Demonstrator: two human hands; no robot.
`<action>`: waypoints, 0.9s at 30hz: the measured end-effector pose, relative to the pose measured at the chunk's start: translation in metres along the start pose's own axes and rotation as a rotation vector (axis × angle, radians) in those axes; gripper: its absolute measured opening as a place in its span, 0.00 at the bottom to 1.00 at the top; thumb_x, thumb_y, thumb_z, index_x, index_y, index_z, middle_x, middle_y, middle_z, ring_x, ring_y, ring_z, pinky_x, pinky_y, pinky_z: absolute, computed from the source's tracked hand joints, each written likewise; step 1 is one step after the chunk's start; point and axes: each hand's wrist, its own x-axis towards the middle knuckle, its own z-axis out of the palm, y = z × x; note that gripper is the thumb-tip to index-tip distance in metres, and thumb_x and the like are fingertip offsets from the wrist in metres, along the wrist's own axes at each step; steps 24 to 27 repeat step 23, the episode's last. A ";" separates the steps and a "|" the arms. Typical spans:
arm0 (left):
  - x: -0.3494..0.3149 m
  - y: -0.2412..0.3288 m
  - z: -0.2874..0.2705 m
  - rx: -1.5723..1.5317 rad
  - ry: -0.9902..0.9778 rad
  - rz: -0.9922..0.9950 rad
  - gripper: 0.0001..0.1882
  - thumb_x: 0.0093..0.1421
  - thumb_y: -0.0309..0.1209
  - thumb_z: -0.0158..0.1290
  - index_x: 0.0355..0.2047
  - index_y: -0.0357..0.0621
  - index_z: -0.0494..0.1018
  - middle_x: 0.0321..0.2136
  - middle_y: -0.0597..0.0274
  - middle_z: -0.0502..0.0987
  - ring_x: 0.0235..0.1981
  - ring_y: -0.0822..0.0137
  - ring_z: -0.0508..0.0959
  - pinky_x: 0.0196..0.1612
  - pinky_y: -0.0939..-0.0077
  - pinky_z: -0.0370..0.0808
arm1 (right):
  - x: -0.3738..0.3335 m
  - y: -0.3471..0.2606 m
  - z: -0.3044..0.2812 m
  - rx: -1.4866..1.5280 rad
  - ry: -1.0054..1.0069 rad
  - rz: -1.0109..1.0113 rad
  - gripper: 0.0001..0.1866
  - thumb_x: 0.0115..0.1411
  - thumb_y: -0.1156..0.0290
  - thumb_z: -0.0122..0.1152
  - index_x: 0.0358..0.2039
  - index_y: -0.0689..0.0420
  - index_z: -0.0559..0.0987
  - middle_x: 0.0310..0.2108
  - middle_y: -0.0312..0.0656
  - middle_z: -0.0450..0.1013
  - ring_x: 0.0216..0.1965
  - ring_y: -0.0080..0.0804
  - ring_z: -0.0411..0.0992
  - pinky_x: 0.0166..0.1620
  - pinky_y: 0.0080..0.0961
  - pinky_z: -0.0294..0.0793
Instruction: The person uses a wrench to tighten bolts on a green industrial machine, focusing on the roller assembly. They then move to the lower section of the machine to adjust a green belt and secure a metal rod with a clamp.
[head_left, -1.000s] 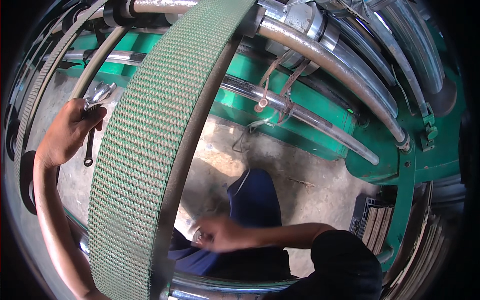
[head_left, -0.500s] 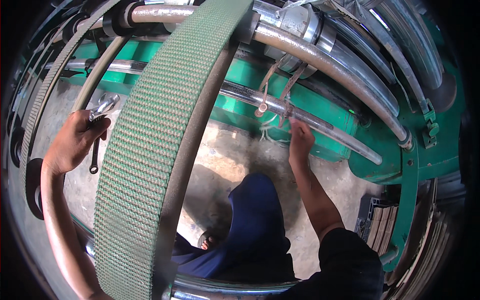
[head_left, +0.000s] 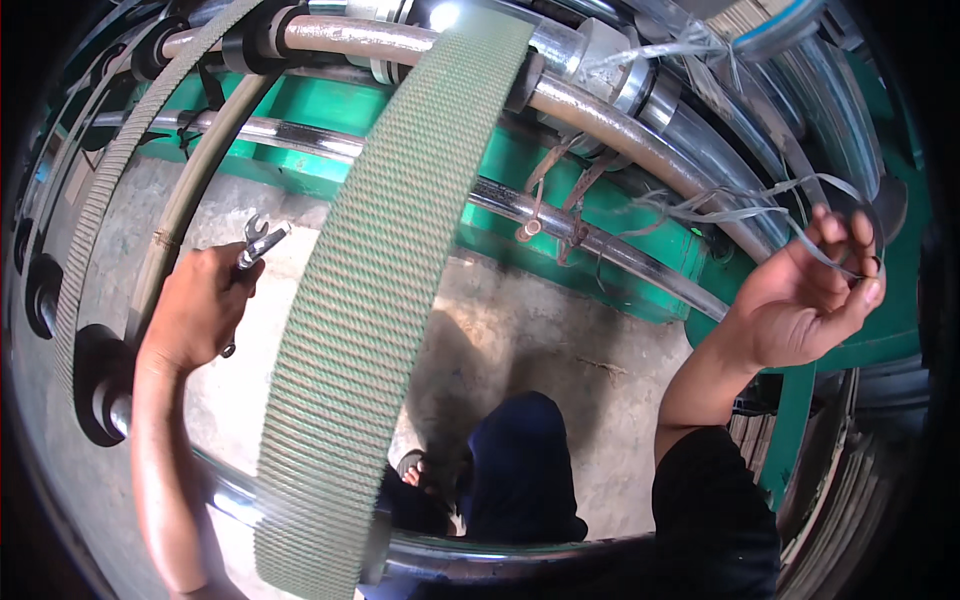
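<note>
My left hand [head_left: 200, 305] is closed around a metal open-ended wrench [head_left: 256, 243], its jaw pointing up toward the steel rollers at the left. My right hand [head_left: 805, 295] is raised at the far right, fingers curled on a thin grey strap [head_left: 760, 212] that trails from the machine's upper pipes. A wide green woven belt [head_left: 375, 290] runs down between my two arms, from a roller [head_left: 400, 40] at the top to a chrome bar [head_left: 500, 550] at the bottom.
A green machine frame [head_left: 540, 190] with steel rollers and pipes arcs across the top and right. Rusty hooks [head_left: 535, 205] hang from a shaft. Below lies a concrete floor [head_left: 520, 330]; my dark trouser leg [head_left: 520, 470] and sandalled foot [head_left: 415, 470] stand on it.
My right hand rose from low near my knee, up past the middle shaft, to the far right where it now grips the grey strap. My left hand with the wrench shifted slightly.
</note>
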 end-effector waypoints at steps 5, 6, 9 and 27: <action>0.007 0.001 -0.002 0.067 0.058 -0.090 0.08 0.57 0.29 0.50 0.33 0.37 0.74 0.27 0.37 0.77 0.33 0.38 0.77 0.37 0.48 0.73 | 0.033 0.000 0.064 -0.342 0.260 -0.180 0.17 0.70 0.58 0.41 0.45 0.60 0.69 0.54 0.58 0.65 0.48 0.45 0.69 0.55 0.46 0.70; 0.008 0.000 -0.002 0.060 0.075 -0.098 0.08 0.57 0.29 0.50 0.33 0.38 0.74 0.27 0.37 0.77 0.33 0.38 0.77 0.38 0.47 0.73 | 0.044 -0.008 0.080 -0.261 0.282 -0.146 0.16 0.70 0.58 0.42 0.44 0.59 0.69 0.53 0.58 0.66 0.47 0.45 0.70 0.56 0.49 0.69; 0.014 -0.021 0.006 -0.029 0.075 -0.102 0.08 0.59 0.30 0.49 0.34 0.38 0.74 0.27 0.38 0.77 0.33 0.39 0.77 0.37 0.48 0.73 | 0.079 -0.044 0.079 -0.025 0.248 0.024 0.15 0.71 0.54 0.38 0.46 0.51 0.67 0.51 0.52 0.68 0.43 0.41 0.71 0.53 0.47 0.73; -0.279 0.080 -0.134 -0.657 0.565 -0.244 0.08 0.59 0.26 0.48 0.35 0.36 0.75 0.21 0.46 0.76 0.23 0.48 0.78 0.29 0.58 0.73 | 0.388 -0.278 0.085 -0.283 0.292 0.234 0.14 0.72 0.65 0.42 0.45 0.64 0.67 0.28 0.40 0.61 0.16 0.16 0.51 0.17 0.13 0.49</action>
